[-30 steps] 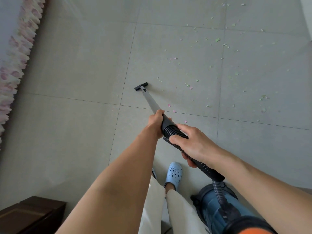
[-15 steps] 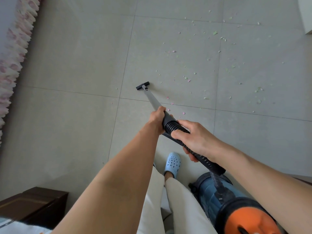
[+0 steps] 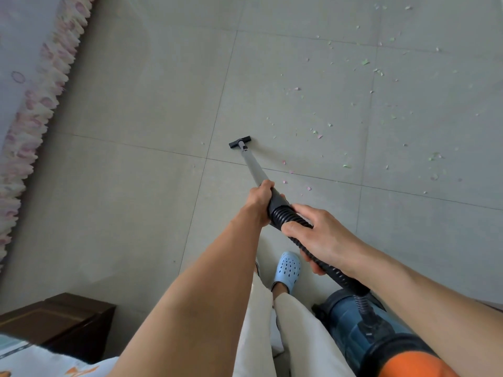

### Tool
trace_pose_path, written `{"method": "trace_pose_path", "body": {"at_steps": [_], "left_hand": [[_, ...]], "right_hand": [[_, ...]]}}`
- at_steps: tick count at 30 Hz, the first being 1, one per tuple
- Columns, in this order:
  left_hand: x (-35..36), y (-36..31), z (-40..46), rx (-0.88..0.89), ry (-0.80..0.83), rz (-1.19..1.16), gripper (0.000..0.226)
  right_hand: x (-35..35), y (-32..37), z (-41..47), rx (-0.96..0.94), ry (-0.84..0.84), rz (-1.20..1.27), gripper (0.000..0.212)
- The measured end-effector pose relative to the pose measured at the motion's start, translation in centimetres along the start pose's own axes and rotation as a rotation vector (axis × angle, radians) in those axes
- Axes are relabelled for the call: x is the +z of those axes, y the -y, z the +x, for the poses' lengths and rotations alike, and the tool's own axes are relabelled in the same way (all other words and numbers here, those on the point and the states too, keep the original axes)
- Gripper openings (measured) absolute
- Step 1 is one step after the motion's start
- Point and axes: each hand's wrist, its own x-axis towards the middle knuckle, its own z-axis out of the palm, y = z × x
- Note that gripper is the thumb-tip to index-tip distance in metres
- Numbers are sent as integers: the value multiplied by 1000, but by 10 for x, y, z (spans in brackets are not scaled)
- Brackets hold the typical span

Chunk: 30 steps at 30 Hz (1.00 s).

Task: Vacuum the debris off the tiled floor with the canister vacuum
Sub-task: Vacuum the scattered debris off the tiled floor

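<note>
A grey vacuum wand (image 3: 253, 167) runs down to a small black nozzle (image 3: 239, 142) resting on the grey tiled floor (image 3: 136, 186). My left hand (image 3: 258, 200) grips the wand where it meets the black ribbed hose (image 3: 283, 216). My right hand (image 3: 318, 238) grips the hose just behind. The hose leads back to the blue and orange canister vacuum (image 3: 362, 330) at the bottom right. Small green, pink and white debris scraps (image 3: 364, 62) lie scattered on the tiles right of the nozzle.
A bed with a pink frilled valance (image 3: 35, 104) runs along the left. A dark wooden cabinet (image 3: 57, 319) stands at the bottom left. My foot in a light blue clog (image 3: 288, 268) is on the floor beneath my hands.
The nozzle has stayed near the tile joint while the view tilted up and left. The canister shows more of its orange end than one second ago. Both hands keep their grip.
</note>
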Motion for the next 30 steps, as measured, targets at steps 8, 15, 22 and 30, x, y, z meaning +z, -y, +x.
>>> {"method": "trace_pose_path", "body": {"at_steps": [8,15,22,30], "left_hand": [[-51,-57,25,40,-82,34,26],[-92,-92,32,44,-152,35,21],[-104,-69,13,12,-156,-45,37],[-111,-23,-14,-15,-193,-163,23]], "right_hand": [[33,52,49,10,50,39,19],[61,87,75,42,97,74,22],[71,84,55,68,131,26,24],[72,61,26,37,210,-91,23]]}}
